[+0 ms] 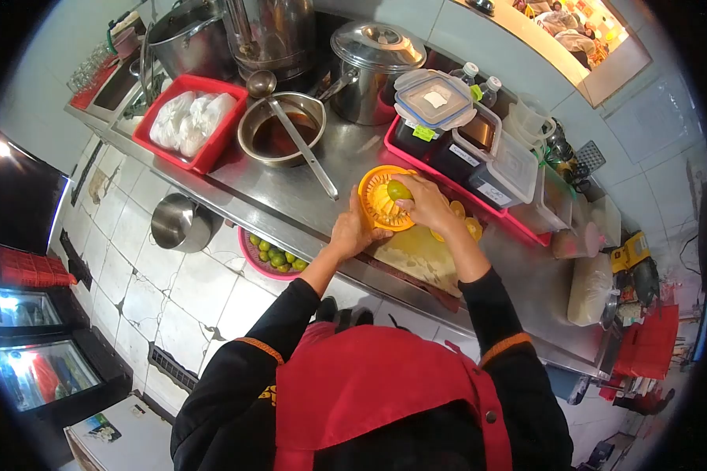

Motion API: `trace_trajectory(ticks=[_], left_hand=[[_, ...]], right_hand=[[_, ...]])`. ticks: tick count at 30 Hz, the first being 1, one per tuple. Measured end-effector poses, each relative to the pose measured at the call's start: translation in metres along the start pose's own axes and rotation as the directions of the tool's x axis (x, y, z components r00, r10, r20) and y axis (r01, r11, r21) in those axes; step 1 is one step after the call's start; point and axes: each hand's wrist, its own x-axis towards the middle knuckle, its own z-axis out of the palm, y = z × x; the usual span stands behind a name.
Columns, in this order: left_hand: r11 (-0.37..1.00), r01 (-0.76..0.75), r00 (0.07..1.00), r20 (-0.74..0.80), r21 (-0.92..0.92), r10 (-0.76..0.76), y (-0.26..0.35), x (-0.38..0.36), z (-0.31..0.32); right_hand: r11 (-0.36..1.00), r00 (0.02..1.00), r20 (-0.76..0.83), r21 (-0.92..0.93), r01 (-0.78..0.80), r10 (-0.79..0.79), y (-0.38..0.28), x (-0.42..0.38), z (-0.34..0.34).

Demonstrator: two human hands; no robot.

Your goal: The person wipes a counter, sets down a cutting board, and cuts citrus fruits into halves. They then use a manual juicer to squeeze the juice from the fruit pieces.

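Key relation: green fruit (398,190) sits directly over the ridged middle of the orange juicer (378,207), a bit toward its far-right side. Contact with the ridges can't be told from this overhead angle. Fruit and juicer both roundish, so no clear long axis on either. Right hand (426,202) is the nearer one to the fruit: it has it. Left hand (349,231) is at the juicer's near-left rim, apart from the fruit.

Grips: right one is closed on the fruit, fingers coming in from the right side of the juicer, back of hand up. Left one holds the juicer, fingers up along its left wall, thumb along the near rim.

Arms: both reach forward and converge on the juicer; right forearm slants in over the near-right side, left forearm from the near-left.

Around the juicer, on the steel table (526,275): cutting board (418,259) just to the near right, cut fruit pieces (470,228) to the right beyond the right hand, pot (251,132) to the far left with a ladle (313,166) laid across it, handle end near the juicer. Basket (253,264) of limes (277,257) down on the floor, left of the juicer.
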Motion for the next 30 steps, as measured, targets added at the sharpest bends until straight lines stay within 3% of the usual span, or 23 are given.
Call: trace_trajectory(ticks=[3, 5, 6, 8, 11, 15, 18, 20, 23, 24, 27, 28, 30], left_hand=[[1.000, 0.025, 1.000, 0.015, 0.001, -0.025, 0.002, 0.000, 0.000], [1.000, 0.010, 1.000, 0.010, -0.006, -0.010, 0.001, -0.001, -0.001], [1.000, 0.011, 1.000, 0.008, -0.011, -0.011, 0.001, 0.000, -0.002], [0.998, 0.054, 0.997, 0.045, 0.025, -0.055, 0.001, -0.001, -0.002], [0.994, 0.098, 0.988, 0.112, 0.040, -0.102, 0.004, 0.000, -0.005], [0.999, 0.038, 0.995, 0.094, 0.019, -0.039, -0.001, -0.002, -0.003], [0.999, 0.047, 0.995, 0.089, 0.003, -0.048, -0.001, -0.001, -0.002], [0.992, 0.122, 0.978, 0.164, 0.025, -0.125, 0.005, -0.001, -0.009], [0.993, 0.113, 0.980, 0.158, 0.040, -0.118, 0.005, 0.000, -0.008], [0.993, 0.112, 0.979, 0.165, 0.043, -0.118, 0.003, -0.002, -0.006], [0.999, 0.038, 0.995, 0.094, 0.030, -0.041, 0.003, -0.002, -0.008], [0.998, 0.058, 0.990, 0.125, 0.037, -0.062, 0.006, -0.002, -0.011], [0.995, 0.086, 0.984, 0.154, 0.041, -0.091, 0.007, 0.002, -0.012]], right_hand=[[0.997, 0.993, 0.092, -0.048, -0.066, 0.070, -0.013, 0.006, -0.001], [0.950, 0.993, 0.061, -0.301, -0.081, 0.104, -0.020, 0.010, 0.005], [0.949, 0.992, 0.065, -0.305, -0.079, 0.104, -0.027, 0.012, 0.004], [0.850, 0.929, 0.163, -0.480, -0.219, 0.332, -0.048, 0.015, -0.005], [0.757, 0.885, 0.222, -0.624, -0.194, 0.409, -0.063, 0.034, -0.006], [0.702, 0.837, 0.120, -0.616, -0.358, 0.533, -0.021, 0.053, 0.020], [0.745, 0.899, 0.094, -0.600, -0.292, 0.429, -0.016, 0.042, 0.037], [0.674, 0.942, -0.046, -0.688, -0.271, 0.332, -0.030, 0.019, 0.063], [0.691, 0.952, -0.121, -0.663, -0.288, 0.280, -0.018, 0.035, 0.059], [0.690, 0.950, -0.122, -0.662, -0.294, 0.288, -0.004, 0.038, 0.057], [0.833, 0.891, 0.107, -0.419, -0.361, 0.440, 0.049, 0.047, 0.050], [0.761, 0.846, 0.029, -0.454, -0.463, 0.532, -0.013, 0.044, 0.030], [0.726, 0.876, -0.040, -0.542, -0.422, 0.480, -0.037, 0.029, 0.046]])
